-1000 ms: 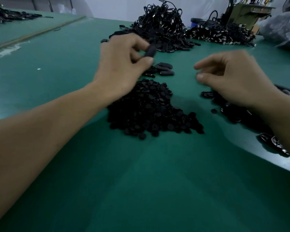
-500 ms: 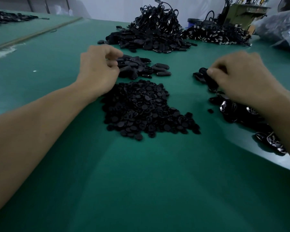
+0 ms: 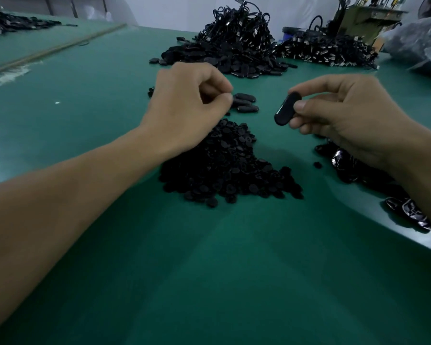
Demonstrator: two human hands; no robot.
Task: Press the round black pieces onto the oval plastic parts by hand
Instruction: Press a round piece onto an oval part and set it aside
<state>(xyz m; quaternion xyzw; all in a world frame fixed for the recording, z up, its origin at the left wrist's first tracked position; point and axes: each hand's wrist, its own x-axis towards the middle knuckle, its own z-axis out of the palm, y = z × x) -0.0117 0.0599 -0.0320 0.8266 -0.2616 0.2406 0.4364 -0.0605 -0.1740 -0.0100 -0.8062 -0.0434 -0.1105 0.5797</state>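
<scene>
Hovering over the tabletop (image 3: 209, 270), an oval part (image 3: 287, 109) is pinched by the right hand (image 3: 341, 113); the left hand (image 3: 187, 110) is clenched above the round pieces (image 3: 229, 168), contents unseen.

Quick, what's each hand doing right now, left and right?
Left hand: fingers curled, cannot tell if it holds anything.
Right hand: pinching one oval plastic part.

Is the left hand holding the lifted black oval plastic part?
No, the right hand pinches the black oval plastic part, raised above the green table.
</scene>
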